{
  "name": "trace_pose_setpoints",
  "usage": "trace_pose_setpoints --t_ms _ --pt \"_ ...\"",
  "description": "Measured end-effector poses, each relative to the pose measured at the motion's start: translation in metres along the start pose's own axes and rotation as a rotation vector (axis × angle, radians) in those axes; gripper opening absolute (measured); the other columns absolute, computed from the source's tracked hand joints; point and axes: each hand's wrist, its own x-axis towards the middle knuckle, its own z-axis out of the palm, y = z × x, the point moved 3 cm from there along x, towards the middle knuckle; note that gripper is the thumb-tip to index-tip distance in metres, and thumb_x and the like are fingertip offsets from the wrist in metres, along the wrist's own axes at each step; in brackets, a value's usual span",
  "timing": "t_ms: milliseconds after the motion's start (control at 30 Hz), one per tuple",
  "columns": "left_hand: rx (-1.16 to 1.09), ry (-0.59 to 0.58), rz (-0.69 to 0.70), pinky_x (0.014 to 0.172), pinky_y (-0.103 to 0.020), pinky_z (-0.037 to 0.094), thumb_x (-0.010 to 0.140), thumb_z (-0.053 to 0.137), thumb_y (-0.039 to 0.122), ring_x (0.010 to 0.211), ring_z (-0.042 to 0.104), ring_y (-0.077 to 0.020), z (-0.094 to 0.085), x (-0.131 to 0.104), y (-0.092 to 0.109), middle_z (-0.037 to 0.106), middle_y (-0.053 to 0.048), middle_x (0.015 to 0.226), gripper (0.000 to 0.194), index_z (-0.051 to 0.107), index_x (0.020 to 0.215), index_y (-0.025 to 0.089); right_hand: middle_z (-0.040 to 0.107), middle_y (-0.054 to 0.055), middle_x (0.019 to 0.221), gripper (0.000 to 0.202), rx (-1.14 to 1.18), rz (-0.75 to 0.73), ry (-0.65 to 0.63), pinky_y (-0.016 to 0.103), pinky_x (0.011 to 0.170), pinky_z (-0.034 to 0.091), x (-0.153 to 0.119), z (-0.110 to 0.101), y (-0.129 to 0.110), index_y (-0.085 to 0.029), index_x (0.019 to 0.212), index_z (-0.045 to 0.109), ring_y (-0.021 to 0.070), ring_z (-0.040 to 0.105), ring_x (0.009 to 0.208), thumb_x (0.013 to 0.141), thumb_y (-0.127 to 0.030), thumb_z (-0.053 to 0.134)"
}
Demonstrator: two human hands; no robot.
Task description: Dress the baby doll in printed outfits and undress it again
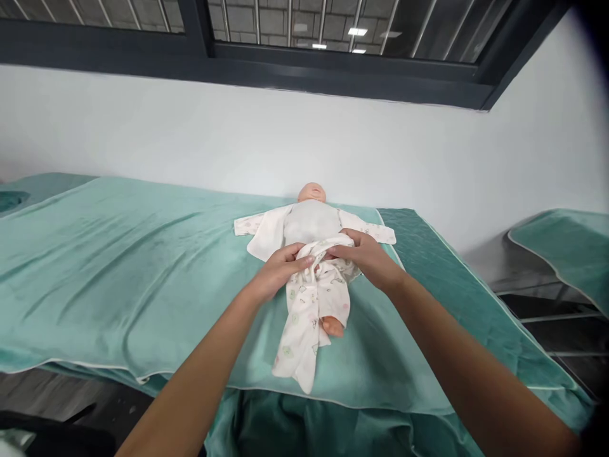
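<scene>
The left hand (280, 270) pinches the gathered waistband of the patterned pants (304, 311) between thumb and fingers, and the right hand (368, 254) grips the same bunched cloth on its right side. The pants lie over the lower part of a doll (311, 222); their left leg stretches toward the near edge of the bed, while a foot (333, 326) of the doll shows at the end of the right leg. The doll lies with its head at the far side, its white shirt (266, 236) spread with both sleeves out to left and right. Under it is a green sheet (157, 273). Beyond stand a white wall (228, 133) and, higher, a dark-framed window (333, 66) with bars.
</scene>
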Motion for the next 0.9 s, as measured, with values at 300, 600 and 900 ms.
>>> trace_pose_setpoints --t_ms 300,600,900 --pt "-0.105 0.179 0.082 0.072 -0.025 0.047 0.076 0.076 0.040 0.078 0.060 -0.0146 0.000 0.005 -0.010 0.066 -0.001 0.089 0.035 0.064 0.101 0.018 0.067 -0.002 0.075 0.024 0.262 0.044 -0.068 0.027 0.062 0.044 0.003 0.021 0.014 -0.021 0.087 0.064 0.0146 0.059 0.066 0.074 -0.036 0.077" --pt "0.191 0.115 0.069 0.079 -0.028 0.046 0.076 0.074 0.043 0.095 0.058 -0.0206 0.006 -0.006 -0.006 0.065 -0.004 0.104 0.046 0.062 0.113 0.019 0.072 0.003 0.090 0.027 0.343 -0.018 0.067 0.032 0.078 0.049 0.007 0.019 0.018 -0.021 0.094 0.064 0.0219 0.065 0.085 0.078 -0.044 0.067" --pt "0.066 0.344 0.144 0.081 -0.028 0.045 0.082 0.064 0.037 0.090 0.058 -0.0177 -0.001 0.000 -0.014 0.064 -0.001 0.098 0.030 0.059 0.106 0.019 0.072 0.005 0.098 0.043 0.131 -0.037 -0.004 0.037 0.087 0.050 -0.001 0.030 0.020 -0.024 0.107 0.066 0.0257 0.063 0.099 0.085 -0.059 0.059"
